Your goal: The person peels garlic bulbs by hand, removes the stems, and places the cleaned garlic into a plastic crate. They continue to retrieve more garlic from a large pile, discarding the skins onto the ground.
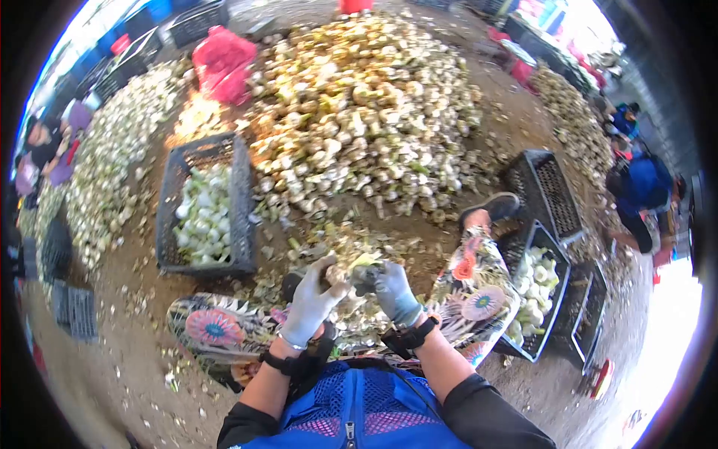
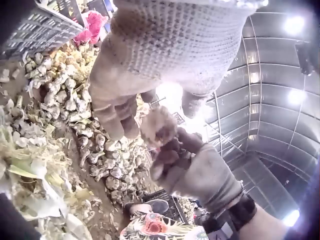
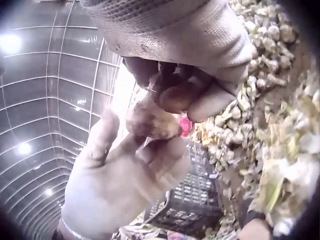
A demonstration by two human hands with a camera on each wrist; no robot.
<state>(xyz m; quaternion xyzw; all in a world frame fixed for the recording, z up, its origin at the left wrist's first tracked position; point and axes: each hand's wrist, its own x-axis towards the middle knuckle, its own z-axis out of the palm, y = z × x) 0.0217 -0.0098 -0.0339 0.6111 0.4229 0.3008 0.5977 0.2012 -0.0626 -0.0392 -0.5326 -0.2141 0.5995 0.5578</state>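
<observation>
A garlic bulb with loose, dirty skin sits between the two gloved hands, over the person's lap. My right hand, in a pale glove with dark, stained fingertips, curls its fingers and thumb onto the bulb. The left hand, gloved in white, is spread around the other side. In the right wrist view its thumb stands away from the bulb, and its fingers lie close beneath. A yellow-green leaf shows by the right fingertips. Husks litter the ground beyond the hands.
A big heap of garlic rises ahead. At left stands a black crate part-filled with white bulbs; at right, another crate of bulbs leans beside more crates. A red mesh sack lies back left. Other people sit at both sides.
</observation>
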